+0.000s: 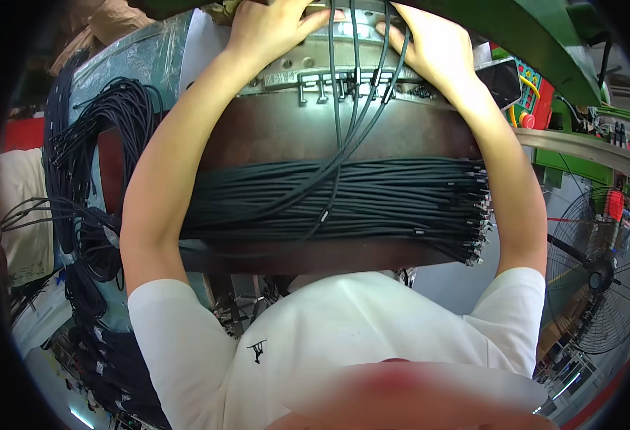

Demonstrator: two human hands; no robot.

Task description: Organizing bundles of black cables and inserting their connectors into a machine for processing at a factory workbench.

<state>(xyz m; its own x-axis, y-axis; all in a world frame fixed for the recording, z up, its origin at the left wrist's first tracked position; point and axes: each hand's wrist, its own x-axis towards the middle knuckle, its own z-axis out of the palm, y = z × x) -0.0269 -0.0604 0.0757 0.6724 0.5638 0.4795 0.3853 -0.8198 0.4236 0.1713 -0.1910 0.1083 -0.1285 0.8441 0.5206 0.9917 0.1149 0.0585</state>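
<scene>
My left hand (270, 27) reaches to the metal fixture (308, 61) at the far edge, its thumb stretched inward against the leftmost of several black cables (356, 57). From the other side my right hand (437, 44) reaches in, its thumb beside the right-hand cables. The top of the picture cuts off most of both hands' fingers, so their grip does not show. These cables run from the fixture toward me, over a brown board (279, 129), and cross a thick bundle of black cables (344, 193) between my forearms. Small metal ends line the bundle's right side.
Coiled black cables (118, 107) lie on the left, near plastic-wrapped material (125, 54). A dark-screened device (500, 80) and a control panel with a red button (526, 120) stand to the right. Green machine framing (544, 43) overhangs the upper right. A large fan (598, 272) stands at right.
</scene>
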